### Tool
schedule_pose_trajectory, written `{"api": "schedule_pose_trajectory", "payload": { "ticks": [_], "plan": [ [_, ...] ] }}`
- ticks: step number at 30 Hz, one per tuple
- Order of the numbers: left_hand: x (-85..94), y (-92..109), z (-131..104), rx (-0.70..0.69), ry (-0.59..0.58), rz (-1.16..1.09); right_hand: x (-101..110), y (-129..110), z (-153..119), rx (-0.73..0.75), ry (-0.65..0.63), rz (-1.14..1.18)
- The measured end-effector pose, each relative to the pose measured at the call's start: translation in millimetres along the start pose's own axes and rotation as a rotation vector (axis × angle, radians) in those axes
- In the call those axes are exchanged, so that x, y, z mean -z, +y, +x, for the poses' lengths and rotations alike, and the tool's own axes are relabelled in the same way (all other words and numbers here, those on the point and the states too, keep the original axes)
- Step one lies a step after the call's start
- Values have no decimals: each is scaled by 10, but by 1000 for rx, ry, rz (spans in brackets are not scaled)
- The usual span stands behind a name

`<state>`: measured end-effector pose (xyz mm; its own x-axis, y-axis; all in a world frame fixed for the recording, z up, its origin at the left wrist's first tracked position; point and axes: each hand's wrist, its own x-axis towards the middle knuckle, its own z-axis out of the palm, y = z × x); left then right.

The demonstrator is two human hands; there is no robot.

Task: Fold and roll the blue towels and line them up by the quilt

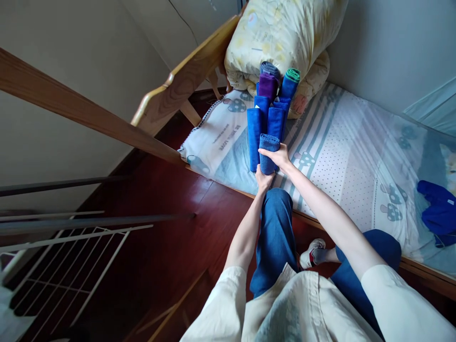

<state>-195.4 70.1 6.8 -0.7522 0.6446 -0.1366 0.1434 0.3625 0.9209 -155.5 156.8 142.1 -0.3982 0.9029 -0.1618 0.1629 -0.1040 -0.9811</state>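
Both hands meet at a rolled blue towel (269,154) near the edge of the bed (356,156); the right hand (280,157) lies over the side of the roll with its fingers curled around it, so its grip is closed on the towel; the left hand (263,180) is under the near end of the roll and touches it, but I cannot tell how its fingers are set, because the roll hides them; the roll sits on the bed sheet, just in front of a row of other rolled blue towels (265,121) that lie side by side and touch each other; behind them lie a purple roll (268,85), a grey-blue roll (270,69) and a blue roll with a green end (290,81); these lean on a big folded yellow quilt (285,33) at the head of the bed; a wooden bed frame (181,80) stands to the left of the quilt; a loose blue cloth (440,209) lies far off on the right side of the bed; a white wire rack (71,266) stands on the dark red floor (160,228) at the left; the person wears blue jeans and a pale shirt
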Motion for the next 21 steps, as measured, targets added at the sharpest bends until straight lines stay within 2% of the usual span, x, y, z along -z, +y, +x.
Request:
{"api": "schedule_pose_trajectory", "payload": {
  "ticks": [8,13,17,21],
  "plan": [
    [-9,-2,-21,3,-14,1,-3,41,10,-5,-4,-29],
    [48,9,-66,-120,104,27,86,144,11,52,36,-67],
    [186,-8,-158,-172,137,52,302,309,-110,12,48,-67],
    [319,7,-286,-158,157,54,762,450,-494,-112,-1,-23]
  ]
}}
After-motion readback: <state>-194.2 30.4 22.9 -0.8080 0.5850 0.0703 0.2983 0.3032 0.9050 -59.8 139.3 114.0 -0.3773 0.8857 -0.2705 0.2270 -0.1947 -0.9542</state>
